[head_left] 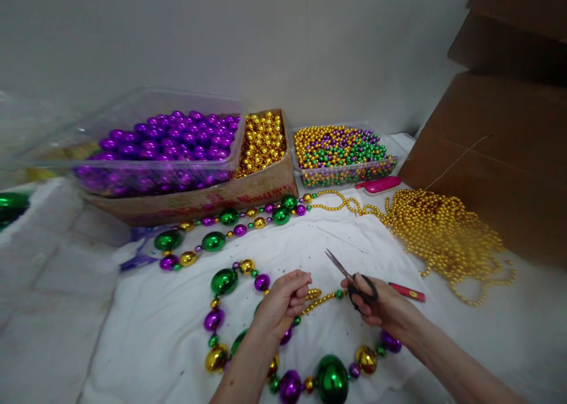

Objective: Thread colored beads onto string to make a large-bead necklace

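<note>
In my right hand [374,303] is a pair of scissors [341,265] with black handles, its blades pointing up and left. My left hand [287,300] is closed with fingertips pinched together; anything between them is too small to make out. A bead necklace [332,379] of large green, purple and gold balls loops on the white cloth below and around both hands. Its strand of small gold beads [323,302] runs between my hands, partly hidden behind the left fingers. A second bead necklace [214,241] lies stretched across the cloth farther back.
Behind stand a clear tub of purple beads [172,138], a cardboard box [199,206] with gold beads, and a tray of small mixed beads [345,150]. A pile of gold bead strands [443,227], a pink-handled tool [383,185] and a red lighter-like object [410,293] lie right.
</note>
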The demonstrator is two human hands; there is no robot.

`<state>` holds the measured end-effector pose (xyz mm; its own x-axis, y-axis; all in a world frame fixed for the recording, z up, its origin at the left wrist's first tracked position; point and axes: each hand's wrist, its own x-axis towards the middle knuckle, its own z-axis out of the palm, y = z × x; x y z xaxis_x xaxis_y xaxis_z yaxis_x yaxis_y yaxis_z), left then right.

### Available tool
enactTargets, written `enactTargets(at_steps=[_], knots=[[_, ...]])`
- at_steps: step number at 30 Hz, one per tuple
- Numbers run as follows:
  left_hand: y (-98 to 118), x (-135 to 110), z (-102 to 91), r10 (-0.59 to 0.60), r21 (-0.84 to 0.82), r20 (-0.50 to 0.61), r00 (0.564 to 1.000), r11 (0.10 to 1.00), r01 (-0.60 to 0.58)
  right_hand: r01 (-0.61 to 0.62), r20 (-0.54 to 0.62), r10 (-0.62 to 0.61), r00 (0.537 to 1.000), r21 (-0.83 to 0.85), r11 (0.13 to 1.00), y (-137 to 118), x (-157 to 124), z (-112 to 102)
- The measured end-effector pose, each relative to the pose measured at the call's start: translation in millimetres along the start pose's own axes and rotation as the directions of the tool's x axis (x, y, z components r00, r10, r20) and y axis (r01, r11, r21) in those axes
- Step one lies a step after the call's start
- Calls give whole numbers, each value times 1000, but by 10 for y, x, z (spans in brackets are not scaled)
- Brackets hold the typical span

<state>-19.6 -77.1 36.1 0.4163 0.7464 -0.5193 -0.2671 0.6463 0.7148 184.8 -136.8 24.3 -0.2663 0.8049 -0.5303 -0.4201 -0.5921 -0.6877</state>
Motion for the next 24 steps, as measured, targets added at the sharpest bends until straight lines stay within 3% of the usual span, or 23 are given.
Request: enactTargets(at_steps=[3,5,6,7,9,11,14,16,18,21,24], knots=[[-2,-15,-7,17,19,1,1000,1000,-17,119,-120,-142,983,-185,976,-65,-41,-79],[-17,-36,-28,25,23,0,1000,999,-25,196,-204,-318,926,-461,866,-105,-107,-278],[-25,-49,-41,30,23,1,1000,999,-30,202,-215,-419,882,-632,748,-122,-143,-418],[-33,-63,-51,33,21,2,999,999,-33,176,-194,-521,831,-797,578,-134,-177,-575],[-46,-90,-64,45,18,3,999,999,-45,26,-105,-618,779,-979,200,-145,-233,-906],[-55,-108,-60,66,29,3,998,997,-66,-101,-30,-625,780,-992,-78,-145,-262,-1189],[-72,-117,-32,108,85,-13,994,991,-107,-165,53,-563,825,-930,-329,-171,-255,-1418],[-81,-121,-11,142,146,-49,989,980,-133,-197,30,-491,871,-893,-405,-217,-222,-1447],[-76,-137,0,181,207,-81,980,965,-161,-259,-68,-422,904,-873,-413,-273,-176,-1432],[-30,-187,-14,202,218,-95,975,960,-177,-307,-161,-365,917,-870,-386,-342,-112,-1435],[38,-247,-60,186,139,-88,979,975,-173,-287,-134,-373,918,-874,-392,-394,-101,-1462]])
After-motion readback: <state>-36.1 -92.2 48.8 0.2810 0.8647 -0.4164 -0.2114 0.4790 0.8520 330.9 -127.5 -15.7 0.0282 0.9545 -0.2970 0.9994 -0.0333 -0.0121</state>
